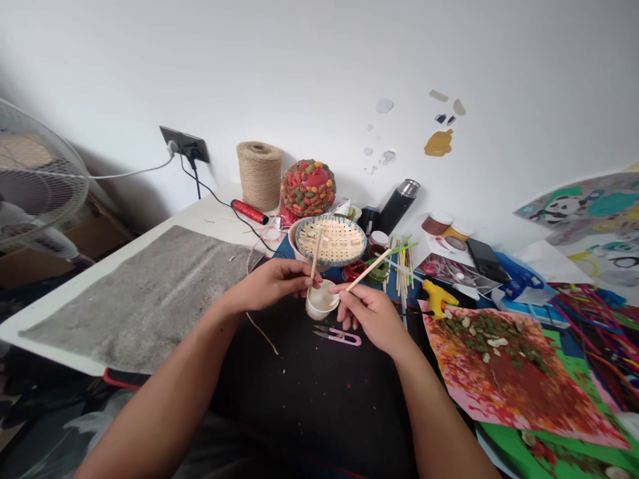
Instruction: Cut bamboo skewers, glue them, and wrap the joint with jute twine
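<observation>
While left fingers (299, 268) pinch one stick (316, 255), right fingers (353, 303) pinch another stick (369, 270).

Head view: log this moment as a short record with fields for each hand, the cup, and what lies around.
left hand: pinches a pale stick, nearly upright
right hand: holds a second pale stick, tilted
between hands: small cup, contents unclear
near side: pink snips
far side: woven basket
right side: yellow glue gun
</observation>
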Available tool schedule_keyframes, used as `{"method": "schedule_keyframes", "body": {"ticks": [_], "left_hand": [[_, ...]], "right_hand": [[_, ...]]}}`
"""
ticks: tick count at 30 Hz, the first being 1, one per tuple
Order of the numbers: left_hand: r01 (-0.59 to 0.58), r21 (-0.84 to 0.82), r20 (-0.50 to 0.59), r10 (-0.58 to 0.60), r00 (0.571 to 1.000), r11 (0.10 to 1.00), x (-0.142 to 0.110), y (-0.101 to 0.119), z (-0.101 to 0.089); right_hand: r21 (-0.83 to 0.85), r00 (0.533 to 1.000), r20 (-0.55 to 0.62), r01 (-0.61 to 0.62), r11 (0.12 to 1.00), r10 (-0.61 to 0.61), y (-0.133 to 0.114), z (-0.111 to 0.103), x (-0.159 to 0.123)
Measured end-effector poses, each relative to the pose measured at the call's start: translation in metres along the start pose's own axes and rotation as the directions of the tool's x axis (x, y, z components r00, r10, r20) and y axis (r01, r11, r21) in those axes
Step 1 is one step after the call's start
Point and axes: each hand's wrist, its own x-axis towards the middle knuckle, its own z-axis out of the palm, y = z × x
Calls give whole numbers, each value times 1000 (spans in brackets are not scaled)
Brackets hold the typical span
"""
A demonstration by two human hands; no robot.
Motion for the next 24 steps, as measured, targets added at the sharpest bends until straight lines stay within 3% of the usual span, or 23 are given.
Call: {"method": "schedule_keyframes", "body": {"ticks": [15,24], "left_hand": [[18,11,-21,-18,1000,1000,1,-1,1],[-11,-30,-106,8,994,999,3,-4,3]], "right_hand": [[-10,1000,15,23,1000,-23,3,2,0],[18,999,-18,44,999,-44,-1,3,-1]]}}
